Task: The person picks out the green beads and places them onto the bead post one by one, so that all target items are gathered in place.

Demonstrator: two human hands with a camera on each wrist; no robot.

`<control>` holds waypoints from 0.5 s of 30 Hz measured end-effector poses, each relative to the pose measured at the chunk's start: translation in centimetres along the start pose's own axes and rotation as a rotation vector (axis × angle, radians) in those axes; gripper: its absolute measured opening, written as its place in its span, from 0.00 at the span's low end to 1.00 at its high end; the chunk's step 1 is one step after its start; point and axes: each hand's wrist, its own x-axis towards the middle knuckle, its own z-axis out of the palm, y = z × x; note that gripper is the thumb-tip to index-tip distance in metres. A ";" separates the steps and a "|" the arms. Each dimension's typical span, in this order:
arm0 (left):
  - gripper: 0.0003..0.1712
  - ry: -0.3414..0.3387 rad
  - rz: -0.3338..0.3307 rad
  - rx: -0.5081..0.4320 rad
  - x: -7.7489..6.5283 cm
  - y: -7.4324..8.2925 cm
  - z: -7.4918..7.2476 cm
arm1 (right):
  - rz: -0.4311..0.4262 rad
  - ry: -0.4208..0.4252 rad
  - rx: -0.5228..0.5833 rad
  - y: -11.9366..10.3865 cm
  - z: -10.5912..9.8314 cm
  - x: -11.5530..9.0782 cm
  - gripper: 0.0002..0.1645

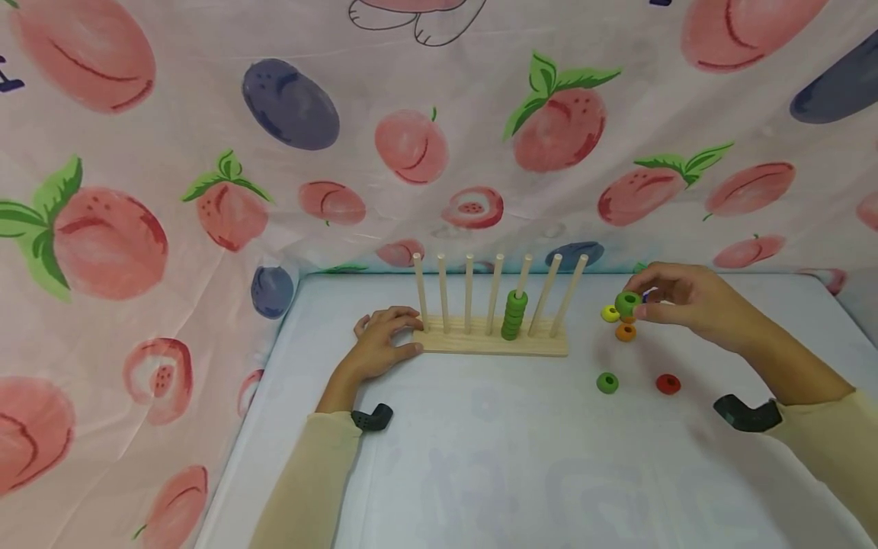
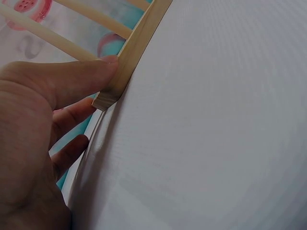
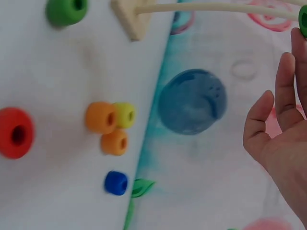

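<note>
A wooden peg rack (image 1: pixel 490 345) with several upright pegs stands on the table, and a stack of green beads (image 1: pixel 514 316) sits on one peg right of its middle. My left hand (image 1: pixel 380 343) grips the rack's left end; in the left wrist view the thumb (image 2: pixel 91 79) presses the front of the wooden base (image 2: pixel 127 69), with other fingers behind it. To the right of the rack, my right hand (image 1: pixel 693 303) pinches a green bead (image 1: pixel 627 304) above the table. Only a sliver of that bead shows at the right wrist view's edge.
Loose beads lie right of the rack: a yellow one (image 1: pixel 609 313), two orange ones (image 3: pixel 100 118) beside it, and a blue one (image 3: pixel 116 183). Nearer me lie a green bead (image 1: pixel 607 383) and a red bead (image 1: pixel 668 383). A fruit-print cloth (image 1: pixel 411 76) hangs behind the table.
</note>
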 end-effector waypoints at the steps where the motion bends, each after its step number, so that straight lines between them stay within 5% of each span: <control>1: 0.17 -0.001 -0.001 0.000 0.0 0.0 0.0 | -0.017 0.003 0.018 -0.3 -0.1 0.2 0.13; 15: 0.18 -0.007 -0.009 0.003 0.0 0.0 0.0 | -0.114 0.095 0.089 -4.0 0.3 3.2 0.15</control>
